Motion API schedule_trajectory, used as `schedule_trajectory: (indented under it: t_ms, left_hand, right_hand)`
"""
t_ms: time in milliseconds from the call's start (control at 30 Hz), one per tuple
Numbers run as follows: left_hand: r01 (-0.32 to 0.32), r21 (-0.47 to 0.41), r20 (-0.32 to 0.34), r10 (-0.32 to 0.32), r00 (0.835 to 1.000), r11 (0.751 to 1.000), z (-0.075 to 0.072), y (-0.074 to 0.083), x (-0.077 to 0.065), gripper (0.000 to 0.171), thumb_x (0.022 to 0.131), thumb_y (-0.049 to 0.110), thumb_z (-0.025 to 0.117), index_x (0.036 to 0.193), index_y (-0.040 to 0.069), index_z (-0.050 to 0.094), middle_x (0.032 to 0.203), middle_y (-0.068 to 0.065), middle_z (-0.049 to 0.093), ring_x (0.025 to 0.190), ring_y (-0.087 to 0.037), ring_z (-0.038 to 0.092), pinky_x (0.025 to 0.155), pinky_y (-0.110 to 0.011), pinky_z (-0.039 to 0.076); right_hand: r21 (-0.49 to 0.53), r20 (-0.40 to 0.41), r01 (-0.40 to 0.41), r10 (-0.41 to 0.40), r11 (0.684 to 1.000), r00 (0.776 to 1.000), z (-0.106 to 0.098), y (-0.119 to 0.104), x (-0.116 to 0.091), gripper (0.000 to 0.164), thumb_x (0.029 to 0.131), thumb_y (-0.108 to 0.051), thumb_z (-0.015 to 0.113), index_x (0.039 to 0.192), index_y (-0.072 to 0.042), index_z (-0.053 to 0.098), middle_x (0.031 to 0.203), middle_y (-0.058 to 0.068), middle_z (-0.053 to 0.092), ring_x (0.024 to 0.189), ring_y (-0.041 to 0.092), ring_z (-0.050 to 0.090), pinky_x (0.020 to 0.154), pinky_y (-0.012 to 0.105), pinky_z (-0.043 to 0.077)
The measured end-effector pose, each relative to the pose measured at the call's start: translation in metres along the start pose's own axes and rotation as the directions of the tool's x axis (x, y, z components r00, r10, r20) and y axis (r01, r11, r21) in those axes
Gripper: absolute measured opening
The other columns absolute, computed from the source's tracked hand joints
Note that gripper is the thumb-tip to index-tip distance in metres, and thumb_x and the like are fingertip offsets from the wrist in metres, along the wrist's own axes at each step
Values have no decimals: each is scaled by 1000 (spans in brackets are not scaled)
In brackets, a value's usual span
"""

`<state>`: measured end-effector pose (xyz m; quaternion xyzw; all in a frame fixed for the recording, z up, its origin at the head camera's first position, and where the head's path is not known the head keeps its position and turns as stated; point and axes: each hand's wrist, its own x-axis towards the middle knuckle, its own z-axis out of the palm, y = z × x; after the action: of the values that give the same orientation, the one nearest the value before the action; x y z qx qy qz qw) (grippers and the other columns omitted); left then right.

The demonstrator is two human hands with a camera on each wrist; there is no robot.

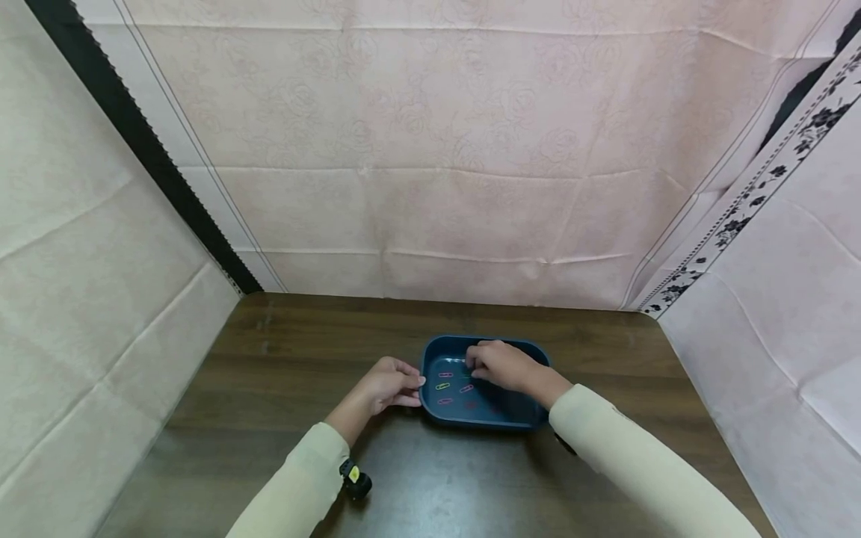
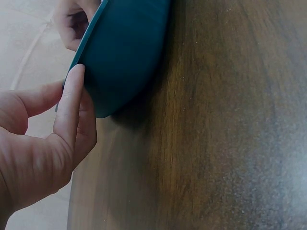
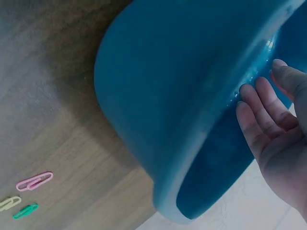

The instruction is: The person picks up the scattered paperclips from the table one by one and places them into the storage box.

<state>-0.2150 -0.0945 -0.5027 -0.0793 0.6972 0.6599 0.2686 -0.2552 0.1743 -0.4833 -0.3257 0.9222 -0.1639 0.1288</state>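
Observation:
A blue plastic tray [image 1: 484, 424] rests on the wooden table, holding several small paper clips. Among them are a yellow clip [image 1: 442, 386], a pink clip [image 1: 466, 388] and a green clip [image 1: 466, 376]. My left hand [image 1: 392, 385] pinches the tray's left rim, thumb on one side and fingers on the other. From the right, my right hand [image 1: 503, 364] reaches over the rim into the tray with bent fingers, fingertips close to the green clip. In the right wrist view its lower fingers [image 3: 247, 115] curve loosely; I cannot tell whether thumb and index pinch anything.
On the brown wooden table [image 3: 72, 143] outside the tray lie a pink paper clip [image 3: 34, 181], a pale yellow clip [image 3: 9, 203] and a green clip [image 3: 26, 211]. Patterned cloth [image 1: 430, 149] hangs behind the table, with cloth walls on both sides.

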Motion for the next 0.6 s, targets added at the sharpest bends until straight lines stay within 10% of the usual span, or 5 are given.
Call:
schedule_trajectory:
  t_ms: [600]
  left_hand:
    - [4, -1, 2, -4, 1000, 1000, 0, 0, 0, 27, 100, 7, 67, 121, -9, 61, 96, -18, 66, 75, -18, 69, 76, -34, 66]
  right_hand:
    - [105, -129, 19, -5, 994, 992, -6, 13, -28, 22, 99, -14, 70, 120, -7, 69, 113, 8, 72, 104, 19, 70, 91, 38, 63]
